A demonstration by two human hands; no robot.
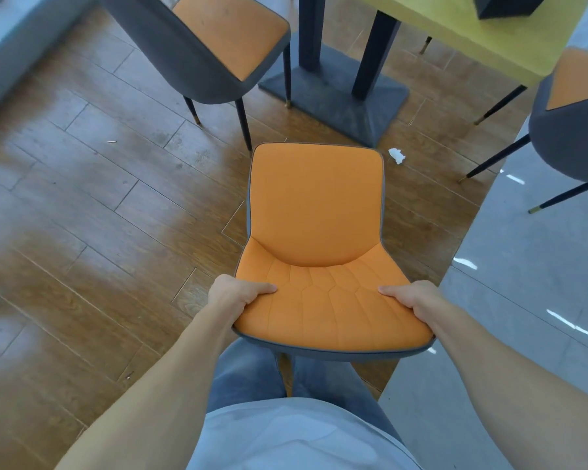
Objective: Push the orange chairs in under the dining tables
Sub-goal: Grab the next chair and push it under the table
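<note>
An orange chair (316, 212) with a grey shell stands right in front of me, its seat pointing away toward the yellow dining table (482, 39). My left hand (233, 295) grips the left side of its backrest top, and my right hand (413, 298) grips the right side. The chair's legs are hidden under the seat. The table's dark pedestal base (340, 96) lies just beyond the seat's front edge.
A second orange chair (224, 45) stands at the upper left beside the pedestal. A third (571, 123) stands at the right, on the edge of the grey tiles. A crumpled white tissue (397, 155) lies on the wood floor near the base.
</note>
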